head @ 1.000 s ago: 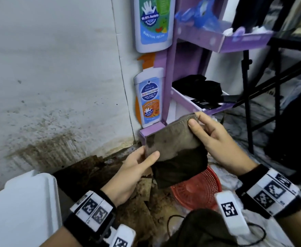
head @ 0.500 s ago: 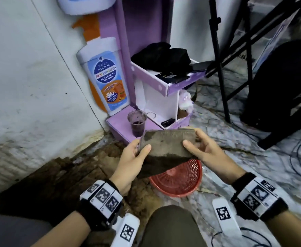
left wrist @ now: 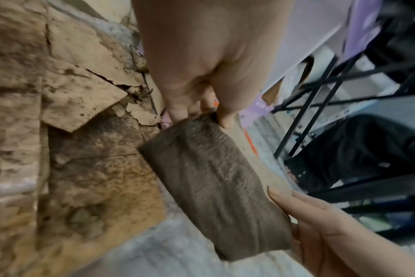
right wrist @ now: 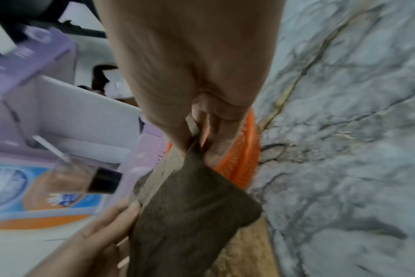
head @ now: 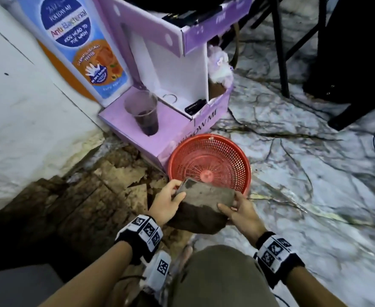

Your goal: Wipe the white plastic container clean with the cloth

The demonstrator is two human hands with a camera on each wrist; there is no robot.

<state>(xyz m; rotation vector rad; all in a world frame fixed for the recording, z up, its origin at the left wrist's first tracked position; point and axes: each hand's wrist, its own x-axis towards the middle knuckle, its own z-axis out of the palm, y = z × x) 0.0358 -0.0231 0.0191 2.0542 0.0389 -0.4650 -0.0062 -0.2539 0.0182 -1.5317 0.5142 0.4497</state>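
A dirty brown-grey folded cloth (head: 204,200) hangs low between both hands, just in front of the red basket. My left hand (head: 171,201) pinches its left end, thumb on top. My right hand (head: 237,209) pinches its right end. The left wrist view shows the cloth (left wrist: 216,185) stretched from my left fingers (left wrist: 223,118) down to the right hand (left wrist: 320,224). In the right wrist view the cloth (right wrist: 190,209) is clamped between thumb and fingers (right wrist: 216,150). No white plastic container shows in any current view.
A red mesh basket (head: 211,162) lies on the marble floor against a purple cardboard display stand (head: 177,63). A clear cup (head: 144,114) of dark liquid stands on the stand's base. Stained cardboard (head: 93,196) covers the floor at left; black stand legs (head: 281,52) and cables lie at right.
Both hands have brought the cloth down from chest height toward the floor near the red basket. The head view has tilted down, and the white container at lower left has left the picture.
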